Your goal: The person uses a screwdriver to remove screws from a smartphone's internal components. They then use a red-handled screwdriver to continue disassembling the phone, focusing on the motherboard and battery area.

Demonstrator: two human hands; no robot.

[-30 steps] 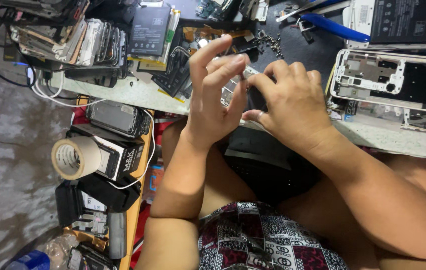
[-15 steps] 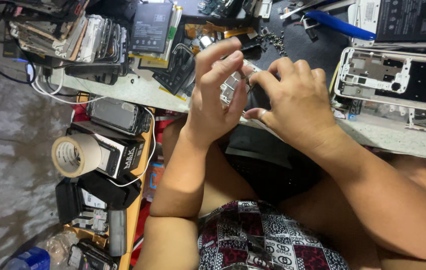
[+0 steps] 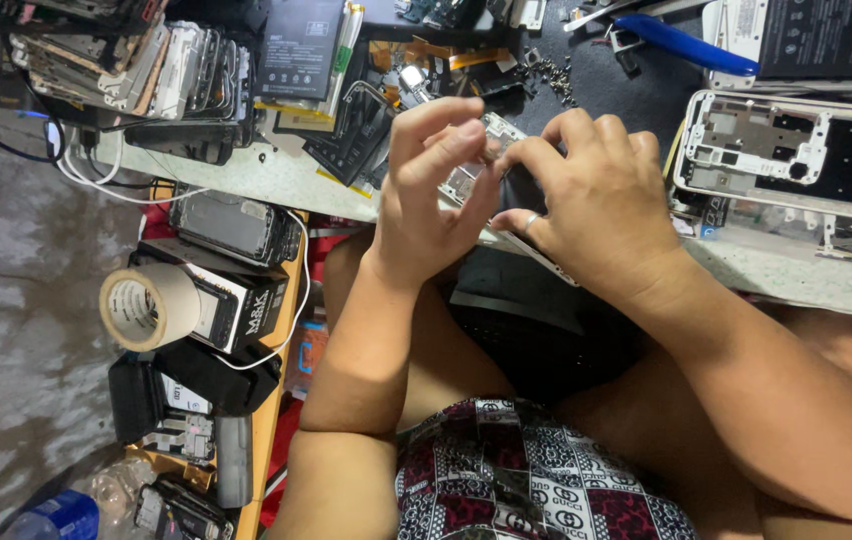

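Both hands meet over the near edge of the workbench (image 3: 296, 185), holding an opened phone (image 3: 466, 180) between them. The right hand (image 3: 596, 205) is curled around the phone's right end, gripping it, a ring on 1 finger. The left hand (image 3: 431, 195) pinches at the phone's upper face with thumb and forefinger, the other fingers lifted and spread; whether it holds any small part I cannot tell. At the bench's right edge lies a bare white phone frame (image 3: 756, 140). A dark flat battery (image 3: 301, 45) with pale print sits at the far edge. Left of the bench, a tape roll (image 3: 146, 305) rests against a black-and-white box (image 3: 241, 300).
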